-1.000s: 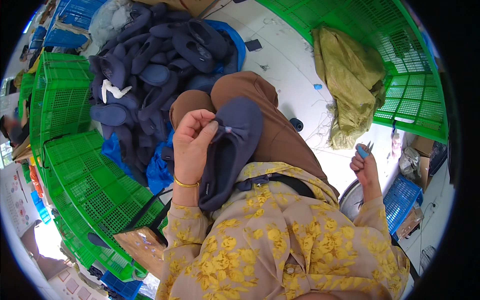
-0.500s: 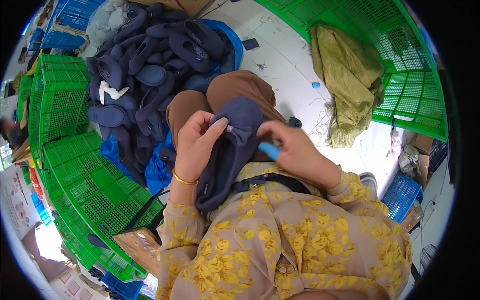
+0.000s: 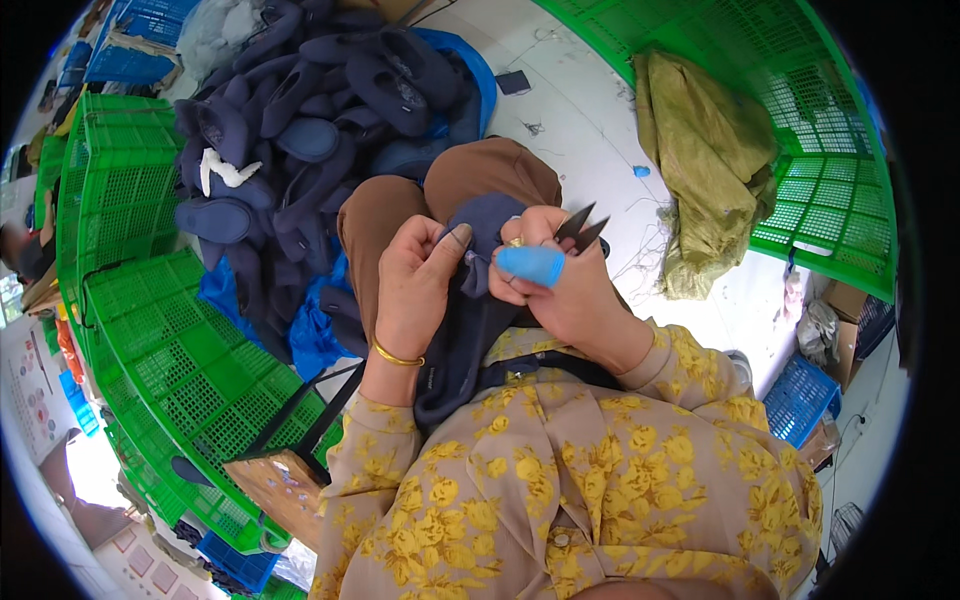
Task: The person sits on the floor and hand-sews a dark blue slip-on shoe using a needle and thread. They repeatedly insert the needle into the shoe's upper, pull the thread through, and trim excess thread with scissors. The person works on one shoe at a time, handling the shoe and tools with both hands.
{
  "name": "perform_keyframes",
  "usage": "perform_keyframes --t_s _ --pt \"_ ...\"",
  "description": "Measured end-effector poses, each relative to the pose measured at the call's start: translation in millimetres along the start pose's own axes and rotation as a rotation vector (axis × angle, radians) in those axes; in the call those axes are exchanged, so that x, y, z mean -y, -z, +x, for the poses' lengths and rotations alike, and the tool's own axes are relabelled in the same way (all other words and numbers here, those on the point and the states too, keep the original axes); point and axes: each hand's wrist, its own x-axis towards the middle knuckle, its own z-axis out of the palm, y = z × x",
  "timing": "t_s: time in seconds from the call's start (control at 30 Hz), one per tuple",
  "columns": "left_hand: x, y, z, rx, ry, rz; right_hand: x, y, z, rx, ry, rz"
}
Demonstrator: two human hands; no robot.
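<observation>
A dark navy slipper [image 3: 452,350] lies on my lap, its rounded toe toward my knees. My left hand [image 3: 412,290] pinches the slipper's upper between thumb and forefinger, around a small bow-like fold with a light spot. Close against that fold is my right hand [image 3: 580,305], its fingers curled together. A pair of dark-bladed thread snips [image 3: 582,230] sticks out of this hand, blades pointing away from the slipper. A blue finger cover [image 3: 531,265] wraps one of its digits. Whether its fingertips also hold a thread or needle is hidden.
Beyond my knees at the left, a heap of navy slippers [image 3: 310,140] rests on blue plastic sheeting [image 3: 322,325]. Green perforated crates [image 3: 190,370] line the left. An olive sack [image 3: 700,170] leans by a green crate [image 3: 820,200] at the right, near a blue basket [image 3: 803,395].
My right hand has moved left to the fold on the slipper, and the snips now show in it. My left hand keeps its pinch on the slipper.
</observation>
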Motion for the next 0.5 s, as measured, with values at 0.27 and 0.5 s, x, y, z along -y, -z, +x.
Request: perform_keyframes --t_s 0.27,0.5 --pt "0 -1 -8 -0.02 0.128 -0.117 14 7 -28 -0.184 -0.118 0.094" --pt "5 1 -7 -0.016 0.027 0.164 11 23 -33 -0.094 -0.082 0.106"
